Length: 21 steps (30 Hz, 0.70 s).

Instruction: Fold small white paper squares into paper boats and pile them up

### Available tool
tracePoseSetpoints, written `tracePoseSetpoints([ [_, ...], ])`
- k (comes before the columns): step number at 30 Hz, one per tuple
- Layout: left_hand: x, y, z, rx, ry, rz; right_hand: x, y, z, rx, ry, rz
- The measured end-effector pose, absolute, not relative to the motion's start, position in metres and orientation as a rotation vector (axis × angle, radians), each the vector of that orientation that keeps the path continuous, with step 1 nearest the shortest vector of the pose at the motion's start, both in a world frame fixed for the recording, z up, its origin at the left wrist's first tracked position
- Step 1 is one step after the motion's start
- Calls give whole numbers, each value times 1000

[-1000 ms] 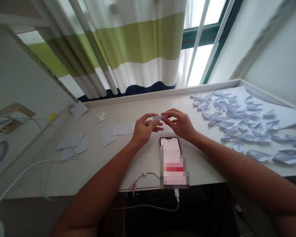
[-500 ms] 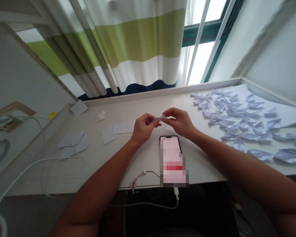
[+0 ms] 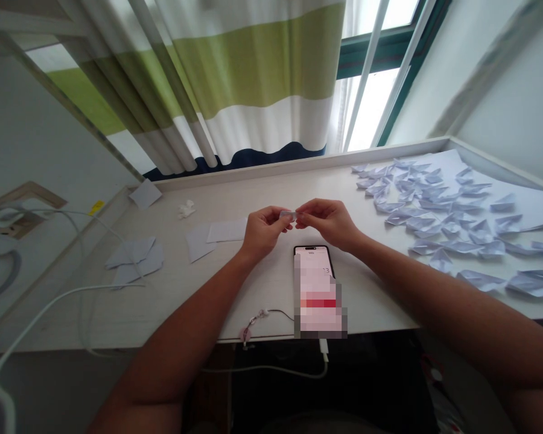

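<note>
A small folded piece of white paper point(image 3: 288, 214) is pinched between the fingertips of both hands above the white desk point(image 3: 172, 307). My left hand point(image 3: 263, 232) holds its left end, and my right hand point(image 3: 328, 224) holds its right end. Just below my hands lies a smartphone point(image 3: 314, 289) with a lit screen, its display pixelated. A mass of folded paper boats point(image 3: 428, 211) lies to the right of my right hand.
Loose paper sheets point(image 3: 226, 230) and cut paper pieces point(image 3: 133, 262) lie left of my hands, with a crumpled tissue point(image 3: 186, 209) behind them. A white cable point(image 3: 63, 307) runs across the desk's left side. A raised rim point(image 3: 298, 164) lines the desk's back edge, below a striped curtain point(image 3: 253, 78).
The folded paper now shows smaller between my fingertips, and my hands sit closer together around it. The whole scene has shifted slightly up in the view.
</note>
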<state>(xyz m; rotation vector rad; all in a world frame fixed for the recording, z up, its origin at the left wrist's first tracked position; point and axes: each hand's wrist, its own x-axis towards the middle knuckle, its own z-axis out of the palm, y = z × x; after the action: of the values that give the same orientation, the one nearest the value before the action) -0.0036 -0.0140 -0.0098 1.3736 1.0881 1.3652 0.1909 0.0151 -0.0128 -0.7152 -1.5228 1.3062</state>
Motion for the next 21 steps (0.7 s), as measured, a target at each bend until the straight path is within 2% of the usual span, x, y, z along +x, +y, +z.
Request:
tracePoseSetpoints([
  [6,-5,-15,-11,1480,1145,1372,197,21,-14,-738,-1454,1550],
  [21,-10,-17,-6,1631,1225,1346,201,17,-9,-717,-1635,1552],
])
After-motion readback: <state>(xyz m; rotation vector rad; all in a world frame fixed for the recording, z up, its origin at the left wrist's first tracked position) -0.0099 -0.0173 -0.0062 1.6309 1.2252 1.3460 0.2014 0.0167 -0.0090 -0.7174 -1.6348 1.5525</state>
